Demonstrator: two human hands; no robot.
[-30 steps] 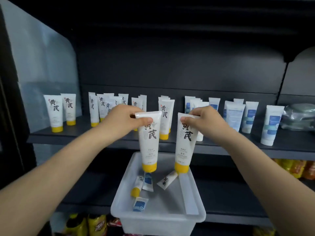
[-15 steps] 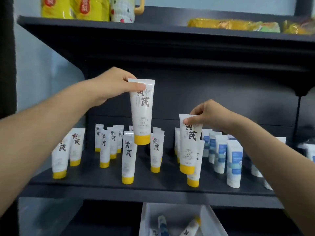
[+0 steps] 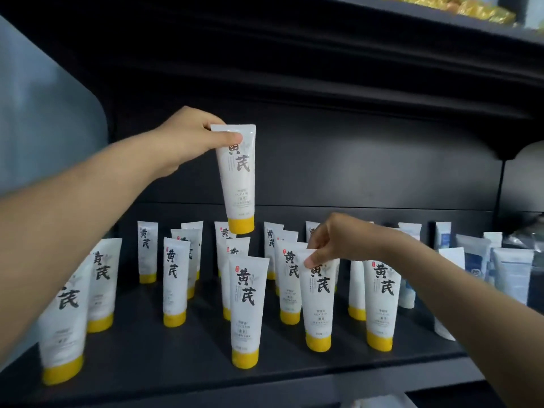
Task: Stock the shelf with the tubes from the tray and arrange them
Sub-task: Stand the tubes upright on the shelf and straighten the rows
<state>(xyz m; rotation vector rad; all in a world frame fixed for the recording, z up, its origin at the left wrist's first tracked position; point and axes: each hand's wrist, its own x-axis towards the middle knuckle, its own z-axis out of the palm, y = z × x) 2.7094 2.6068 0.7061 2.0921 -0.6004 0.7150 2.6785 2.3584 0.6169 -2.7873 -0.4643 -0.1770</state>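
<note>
Pinching raised tube [image 3: 238, 184] in left hand [image 3: 191, 139] | right hand [image 3: 338, 240] pinching lower tube [image 3: 319, 295]

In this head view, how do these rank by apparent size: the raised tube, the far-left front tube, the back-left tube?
1. Far-left front tube, nearest the camera.
2. Raised tube, gripped by the left hand.
3. Back-left tube.
All look like one product, so nearness likely explains the difference.

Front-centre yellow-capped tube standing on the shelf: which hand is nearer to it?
Right. The right hand pinches the top of a neighbouring tube just right of the front-centre tube; the left hand holds a raised tube well above it, slightly to the left.
</note>
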